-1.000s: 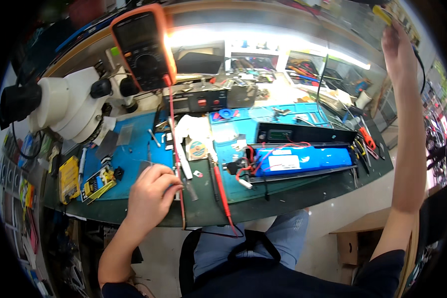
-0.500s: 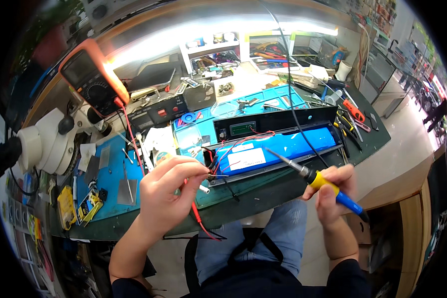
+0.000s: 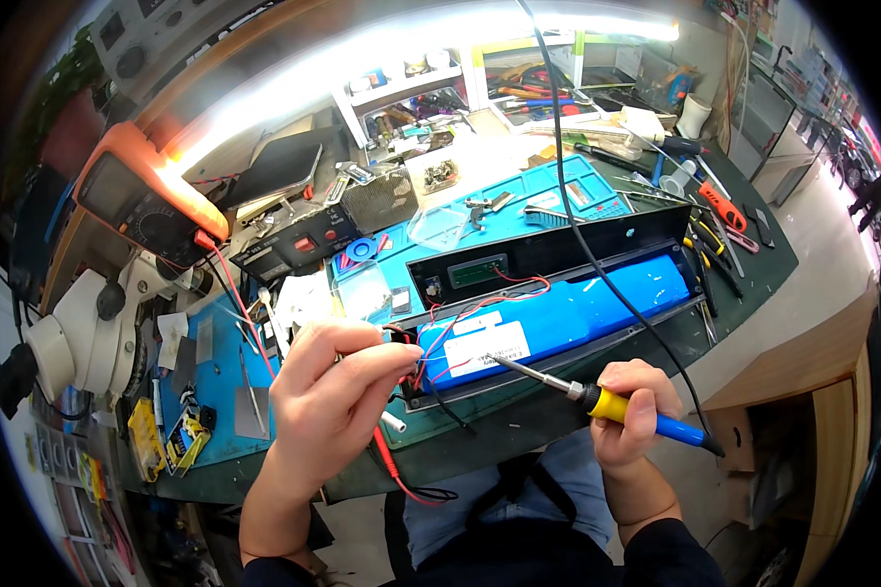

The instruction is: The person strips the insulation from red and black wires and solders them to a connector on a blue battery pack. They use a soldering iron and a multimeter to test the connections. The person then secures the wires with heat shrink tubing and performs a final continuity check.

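Note:
My right hand (image 3: 636,411) is closed around the yellow and blue handle of a soldering iron (image 3: 607,403). Its metal tip points up and left, over the white label of a blue battery pack (image 3: 597,298). The pack lies in a long black case (image 3: 548,256) with a small green display board (image 3: 479,271) in its raised side. At the case's left end my left hand (image 3: 338,401) pinches a thin wire between thumb and fingertips; most of it is hidden. Thin red wires (image 3: 480,303) run over the pack near those fingertips.
An orange multimeter (image 3: 147,196) stands at the back left, its red probe (image 3: 386,452) hanging by the table's front edge. A microscope (image 3: 78,328) is at the left. The iron's black cable (image 3: 597,259) crosses over the case. Pliers and screwdrivers (image 3: 722,207) lie at the right.
The soldering iron has moved left and slightly down, its tip nearer my left fingertips. My left hand keeps its pinch beside the case. The whole view has shifted a little.

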`<state>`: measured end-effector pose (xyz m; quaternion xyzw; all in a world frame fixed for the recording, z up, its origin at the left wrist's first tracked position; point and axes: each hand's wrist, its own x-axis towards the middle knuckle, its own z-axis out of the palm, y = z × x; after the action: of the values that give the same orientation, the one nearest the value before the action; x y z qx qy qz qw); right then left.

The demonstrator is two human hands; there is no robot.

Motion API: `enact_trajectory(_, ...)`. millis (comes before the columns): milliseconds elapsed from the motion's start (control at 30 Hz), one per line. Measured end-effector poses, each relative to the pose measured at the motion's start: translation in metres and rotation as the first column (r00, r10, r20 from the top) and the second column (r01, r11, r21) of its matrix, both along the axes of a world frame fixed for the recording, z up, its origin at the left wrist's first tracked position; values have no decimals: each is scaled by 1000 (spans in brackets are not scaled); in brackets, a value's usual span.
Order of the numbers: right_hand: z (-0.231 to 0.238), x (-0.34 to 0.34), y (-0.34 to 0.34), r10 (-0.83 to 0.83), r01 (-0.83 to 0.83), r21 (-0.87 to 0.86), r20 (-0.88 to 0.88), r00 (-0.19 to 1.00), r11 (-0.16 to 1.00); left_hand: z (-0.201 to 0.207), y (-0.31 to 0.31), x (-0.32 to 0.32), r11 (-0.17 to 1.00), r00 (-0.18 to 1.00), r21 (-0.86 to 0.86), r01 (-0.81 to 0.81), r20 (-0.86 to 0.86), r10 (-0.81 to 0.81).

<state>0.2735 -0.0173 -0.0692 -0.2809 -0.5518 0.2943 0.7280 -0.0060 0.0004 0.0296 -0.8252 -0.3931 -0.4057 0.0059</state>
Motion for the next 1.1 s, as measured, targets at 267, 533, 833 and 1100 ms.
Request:
enact_trajectory(267, 6, 1, -3, 27, -27, -6, 126, 992, 1000, 5, -1, 8, 1000, 998, 23, 9, -68, -7)
enact_trajectory(533, 5, 5, -6, 70, -61, -60, 158, 985, 996, 2, -2, 12, 1000, 996, 12, -21, -92, 22)
enact_trajectory(833, 5, 5, -6, 55, -49, -37, 181, 982, 998, -1, -1, 12, 999, 995, 17, -30, -95, 32)
enact_trajectory(1100, 6, 5, -4, 24, -21, -18, 218, 976, 1000, 0, 0, 12, 1000, 994, 8, -23, -106, 24)
